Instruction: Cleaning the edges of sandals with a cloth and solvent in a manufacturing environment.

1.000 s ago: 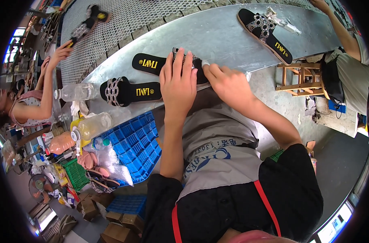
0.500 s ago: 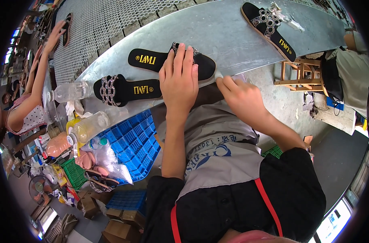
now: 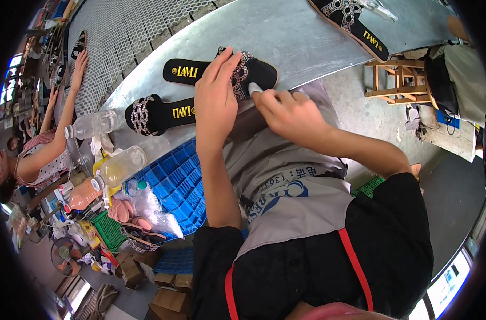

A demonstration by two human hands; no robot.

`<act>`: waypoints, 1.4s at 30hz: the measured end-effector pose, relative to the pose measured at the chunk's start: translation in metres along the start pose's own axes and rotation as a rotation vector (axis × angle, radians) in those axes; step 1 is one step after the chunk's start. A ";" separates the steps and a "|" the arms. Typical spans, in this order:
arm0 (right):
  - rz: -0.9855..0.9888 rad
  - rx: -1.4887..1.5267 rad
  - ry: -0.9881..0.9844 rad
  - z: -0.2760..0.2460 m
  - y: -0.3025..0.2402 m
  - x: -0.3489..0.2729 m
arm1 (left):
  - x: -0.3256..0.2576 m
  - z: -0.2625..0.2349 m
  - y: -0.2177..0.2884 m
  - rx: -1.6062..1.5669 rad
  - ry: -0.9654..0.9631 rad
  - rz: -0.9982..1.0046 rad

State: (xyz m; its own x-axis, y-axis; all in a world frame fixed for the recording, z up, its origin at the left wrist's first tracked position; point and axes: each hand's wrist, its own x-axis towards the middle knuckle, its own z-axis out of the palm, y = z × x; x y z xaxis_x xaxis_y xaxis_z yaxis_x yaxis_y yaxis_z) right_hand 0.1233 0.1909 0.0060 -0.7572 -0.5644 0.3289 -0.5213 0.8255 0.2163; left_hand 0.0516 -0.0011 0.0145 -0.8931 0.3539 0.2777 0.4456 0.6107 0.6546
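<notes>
A black slide sandal [image 3: 264, 73] with a beaded, glittering strap lies near the front edge of the metal table [image 3: 275, 26]. My left hand [image 3: 216, 101] rests across its strap, fingers stretched out and lying on the beads, covering part of the insole. Beside the strap, my right hand [image 3: 293, 114] pinches a small whitish piece [image 3: 255, 88] against the sandal; its kind is too small to make out. A second beaded black sandal [image 3: 160, 116] lies to the left, its heel end hidden behind my left hand.
Another beaded sandal [image 3: 355, 26] lies at the far right. Clear plastic bottles [image 3: 120, 165] stand left, above a blue crate [image 3: 181, 184]. A co-worker's arm [image 3: 67, 117] reaches over a mesh surface [image 3: 125, 37] holding a sandal. A wooden stool [image 3: 397, 80] stands right.
My right hand has moved left from the sandal's toe edge onto the area beside the strap, bringing the whitish piece. My left hand has shifted slightly left and turned on its side.
</notes>
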 end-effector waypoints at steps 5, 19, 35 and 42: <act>0.113 -0.016 -0.082 -0.004 0.049 -0.024 | 0.001 -0.002 -0.006 0.014 0.023 0.014; 0.251 0.204 -0.110 0.003 0.065 -0.008 | 0.004 -0.006 -0.008 0.002 0.030 0.023; 0.592 1.009 0.392 0.047 0.075 0.005 | 0.035 -0.046 0.029 0.428 0.213 0.085; 0.577 1.143 0.363 0.045 0.084 0.001 | 0.138 -0.145 0.008 0.528 0.453 0.077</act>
State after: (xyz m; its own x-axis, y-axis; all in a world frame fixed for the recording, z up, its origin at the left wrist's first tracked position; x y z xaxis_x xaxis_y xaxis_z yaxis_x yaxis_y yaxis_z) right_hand 0.0607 0.2595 -0.0168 -0.9257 0.0441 0.3756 -0.3335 0.3730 -0.8658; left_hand -0.0773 -0.0501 0.1604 -0.7446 0.1494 0.6506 0.3765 0.8988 0.2245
